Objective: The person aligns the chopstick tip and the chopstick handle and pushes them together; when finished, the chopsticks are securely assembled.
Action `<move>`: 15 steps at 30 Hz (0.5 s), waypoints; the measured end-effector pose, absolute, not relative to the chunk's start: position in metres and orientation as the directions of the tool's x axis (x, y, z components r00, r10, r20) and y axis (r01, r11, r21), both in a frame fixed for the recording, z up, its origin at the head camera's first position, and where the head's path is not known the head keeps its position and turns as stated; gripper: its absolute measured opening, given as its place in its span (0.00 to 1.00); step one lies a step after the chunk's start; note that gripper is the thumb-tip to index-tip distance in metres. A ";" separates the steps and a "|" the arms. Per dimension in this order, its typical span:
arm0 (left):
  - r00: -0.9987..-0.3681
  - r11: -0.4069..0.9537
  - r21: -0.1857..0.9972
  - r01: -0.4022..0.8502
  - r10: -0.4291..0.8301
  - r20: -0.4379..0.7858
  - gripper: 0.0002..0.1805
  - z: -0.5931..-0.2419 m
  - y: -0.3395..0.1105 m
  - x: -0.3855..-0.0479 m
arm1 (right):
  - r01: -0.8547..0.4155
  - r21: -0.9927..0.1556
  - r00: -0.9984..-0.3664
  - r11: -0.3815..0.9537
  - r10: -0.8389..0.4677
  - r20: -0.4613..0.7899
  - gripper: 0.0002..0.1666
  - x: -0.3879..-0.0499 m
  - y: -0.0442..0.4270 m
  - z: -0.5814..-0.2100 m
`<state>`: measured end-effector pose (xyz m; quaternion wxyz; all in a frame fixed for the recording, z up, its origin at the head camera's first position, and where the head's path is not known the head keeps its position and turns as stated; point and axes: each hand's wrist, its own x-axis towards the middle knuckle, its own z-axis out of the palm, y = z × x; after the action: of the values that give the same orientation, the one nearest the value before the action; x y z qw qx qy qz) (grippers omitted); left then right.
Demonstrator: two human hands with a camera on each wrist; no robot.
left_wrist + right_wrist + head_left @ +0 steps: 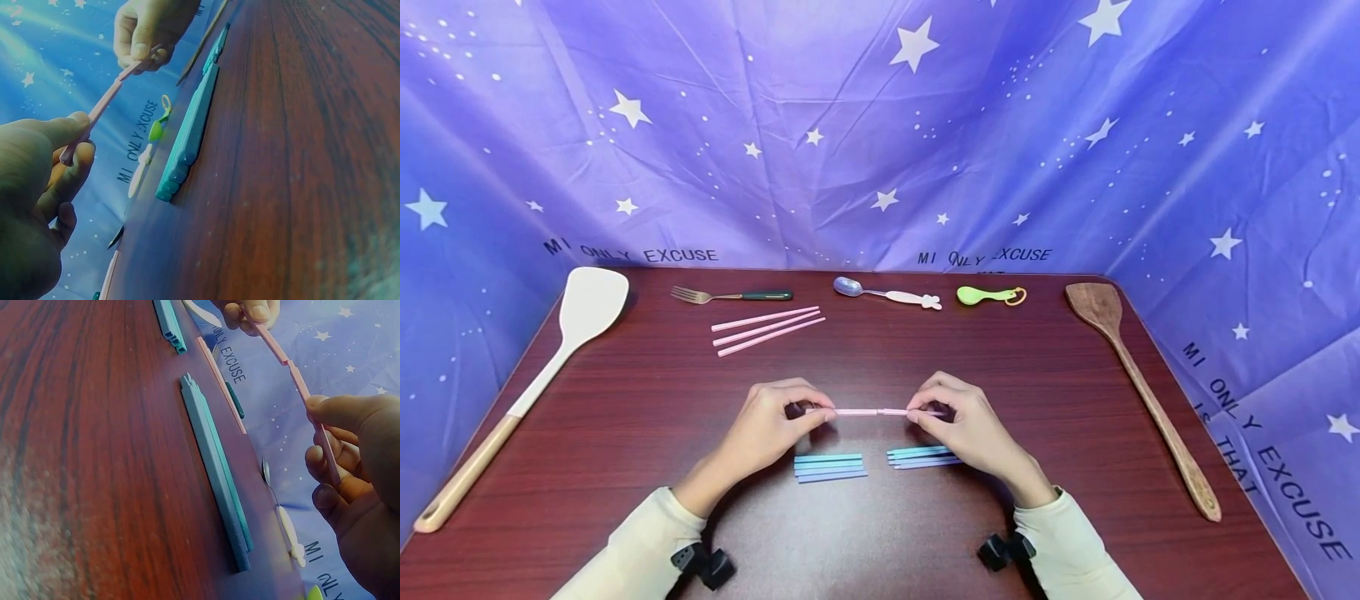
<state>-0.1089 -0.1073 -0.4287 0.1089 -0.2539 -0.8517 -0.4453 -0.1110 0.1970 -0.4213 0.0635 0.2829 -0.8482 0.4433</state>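
My left hand (775, 417) pinches one end of a slim pink stick (856, 412) between thumb and fingers. The other end is pinched by my right hand (962, 421). A visible seam or break lies in the middle, where a left length and a right length (299, 381) meet slightly out of line; I cannot tell whether they are still joined. Just below the hands, short blue and teal sticks lie in two bundles, a left bundle (830, 468) and a right bundle (921, 457). Beyond the left hand, three longer pink sticks (767, 329) lie fanned out.
Along the back lie a fork (730, 296), a spoon with a pale pink handle (887, 293) and a green measuring spoon (988, 295). A white spatula (591, 304) lies at the left edge, a wooden spatula (1138, 375) at the right. Star-printed cloth (850, 125) surrounds the table.
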 end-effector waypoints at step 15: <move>-0.851 0.466 0.713 0.524 0.325 0.412 0.05 -0.428 -0.109 -0.110 | -0.541 -0.719 -0.830 0.437 -0.415 0.372 0.06 -0.109 0.195 -0.421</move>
<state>-0.1096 -0.1090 -0.4283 0.1096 -0.2500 -0.8490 -0.4524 -0.1095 0.1955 -0.4208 0.0699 0.2829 -0.8447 0.4490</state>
